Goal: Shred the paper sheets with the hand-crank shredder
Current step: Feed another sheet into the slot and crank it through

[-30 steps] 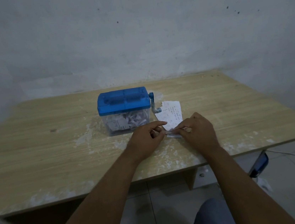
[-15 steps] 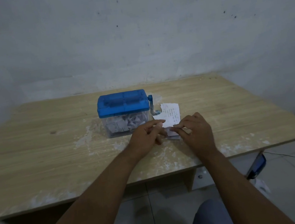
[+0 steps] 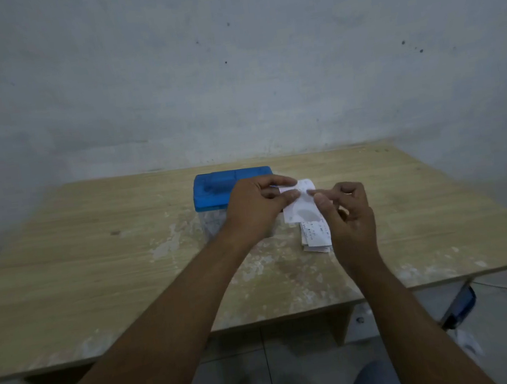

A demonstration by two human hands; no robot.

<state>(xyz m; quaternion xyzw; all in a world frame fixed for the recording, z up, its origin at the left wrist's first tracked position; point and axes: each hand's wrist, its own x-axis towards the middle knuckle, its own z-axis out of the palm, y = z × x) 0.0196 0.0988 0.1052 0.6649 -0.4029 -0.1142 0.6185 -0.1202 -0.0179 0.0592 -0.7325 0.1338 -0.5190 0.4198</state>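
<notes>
A small shredder with a blue lid (image 3: pixel 213 190) and a clear bin stands on the wooden table (image 3: pixel 94 259); my left hand hides its right half and its crank. A white paper slip (image 3: pixel 299 208) is held up in the air just right of the shredder. My left hand (image 3: pixel 254 210) pinches the slip's top left edge, and my right hand (image 3: pixel 349 212) pinches its right edge. Below the slip, a small stack of paper sheets (image 3: pixel 315 237) with print lies on the table.
A grey wall rises right behind the table. The table top has pale worn patches near its front edge. A dark blue object (image 3: pixel 460 303) hangs below the table's right front corner, over a tiled floor. My knee (image 3: pixel 374 381) shows at the bottom.
Both hands lifted one slip off the stack and raised it beside the shredder. The left hand now covers the shredder's right side. The camera tilted up a little.
</notes>
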